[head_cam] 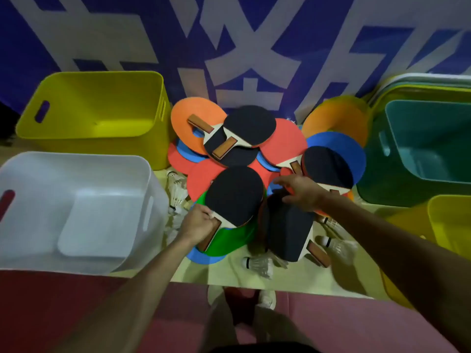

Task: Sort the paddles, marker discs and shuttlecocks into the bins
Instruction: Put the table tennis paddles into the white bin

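Note:
A heap of black-faced paddles and flat marker discs in orange, red, blue and green fills the table's middle. My left hand (197, 222) grips the wooden handle of the nearest black paddle (234, 194), which lies over a green disc (229, 240). My right hand (302, 191) reaches over a second black paddle (288, 228), its fingers spread and touching the paddle's top edge near a blue disc. Two more paddles (248, 126) lie at the back of the heap, and another (326, 166) lies on the right. White shuttlecocks (257, 263) lie at the front and by the white bin.
A white bin (33, 256) stands front left and a yellow bin (30, 123) behind it. A teal bin (369, 179) nested in others stands at the right, with a yellow bin (448, 215) in front of it. A blue banner hangs behind the table.

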The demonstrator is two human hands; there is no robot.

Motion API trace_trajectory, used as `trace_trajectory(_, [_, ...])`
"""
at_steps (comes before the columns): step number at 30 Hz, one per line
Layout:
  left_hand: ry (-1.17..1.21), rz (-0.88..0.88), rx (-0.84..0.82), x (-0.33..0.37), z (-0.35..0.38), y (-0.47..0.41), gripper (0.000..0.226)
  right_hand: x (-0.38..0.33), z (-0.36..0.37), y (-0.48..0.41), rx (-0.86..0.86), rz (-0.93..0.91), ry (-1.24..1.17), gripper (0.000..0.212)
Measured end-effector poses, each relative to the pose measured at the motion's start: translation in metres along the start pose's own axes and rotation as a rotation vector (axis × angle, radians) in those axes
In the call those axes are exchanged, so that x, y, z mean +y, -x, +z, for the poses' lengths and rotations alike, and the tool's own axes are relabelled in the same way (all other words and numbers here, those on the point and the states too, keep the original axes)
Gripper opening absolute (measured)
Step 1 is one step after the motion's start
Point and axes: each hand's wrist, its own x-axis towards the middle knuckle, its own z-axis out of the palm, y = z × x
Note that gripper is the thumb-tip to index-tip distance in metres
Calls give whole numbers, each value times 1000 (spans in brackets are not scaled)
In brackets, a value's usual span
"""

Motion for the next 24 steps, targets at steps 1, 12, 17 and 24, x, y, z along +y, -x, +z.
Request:
trace_trajectory(1, [27, -7, -15, -5, 3, 1, 16, -3, 1, -1, -49, 0, 45, 55])
trace_trajectory(12, [-190, 10, -38, -30, 21, 5, 32, 4, 8, -9, -139, -24, 139, 19])
trace_trajectory(17, [-161, 59, -7, -24, 26, 11, 17, 6, -3, -7, -162, -33, 105, 9])
trace_trajectory(24, [-141, 132, 18, -5, 18, 28, 23, 13, -36, 4, -110, -115, 14, 12])
